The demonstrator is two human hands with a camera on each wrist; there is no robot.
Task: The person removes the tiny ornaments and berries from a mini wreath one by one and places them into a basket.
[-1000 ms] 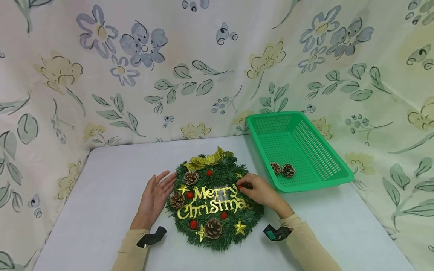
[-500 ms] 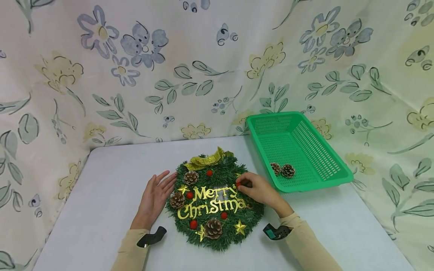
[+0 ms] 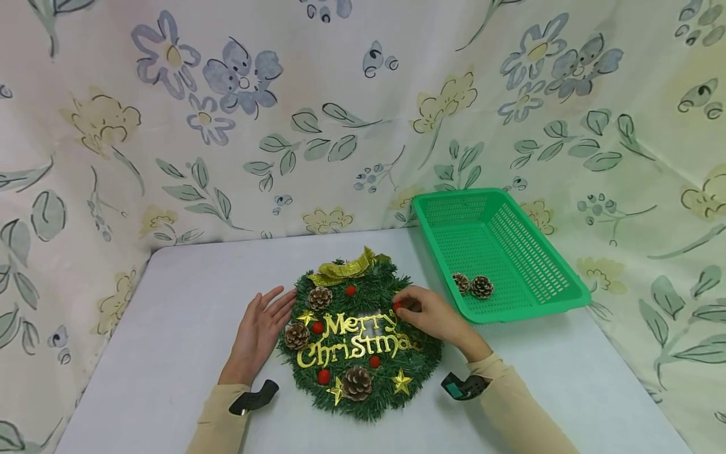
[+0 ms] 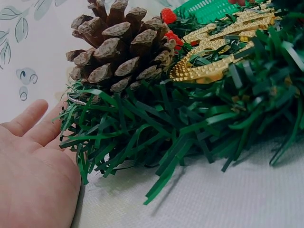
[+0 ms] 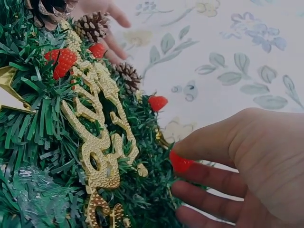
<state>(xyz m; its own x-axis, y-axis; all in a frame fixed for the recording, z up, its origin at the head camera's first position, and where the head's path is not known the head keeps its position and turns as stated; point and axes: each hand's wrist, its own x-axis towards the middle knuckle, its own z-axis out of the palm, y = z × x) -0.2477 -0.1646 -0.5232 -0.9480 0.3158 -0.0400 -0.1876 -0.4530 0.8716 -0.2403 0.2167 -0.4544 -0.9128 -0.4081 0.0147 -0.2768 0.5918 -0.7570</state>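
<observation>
A green tinsel wreath (image 3: 363,397) lies on the table, bearing gold "Merry Christmas" lettering (image 3: 356,347), gold stars, pine cones, red berries and a gold ribbon bow (image 3: 343,270) at its top. My right hand (image 3: 435,318) is over the wreath's right side, pinching a red berry (image 5: 180,162) between thumb and fingers. Whether that berry is fixed to the wreath cannot be seen. At the left edge, my left hand (image 3: 259,334) has its fingers straight, their tips against the tinsel beside a pine cone (image 4: 121,50).
A green plastic basket (image 3: 539,309) stands at the right rear of the white table (image 3: 187,302). Two loose pine cones (image 3: 482,287) sit in its near left corner. Floral cloth (image 3: 340,170) hangs behind and along the sides.
My right hand has shifted slightly up and left, along with the berry it pinches. My left hand, the wreath and the basket stay where they were.
</observation>
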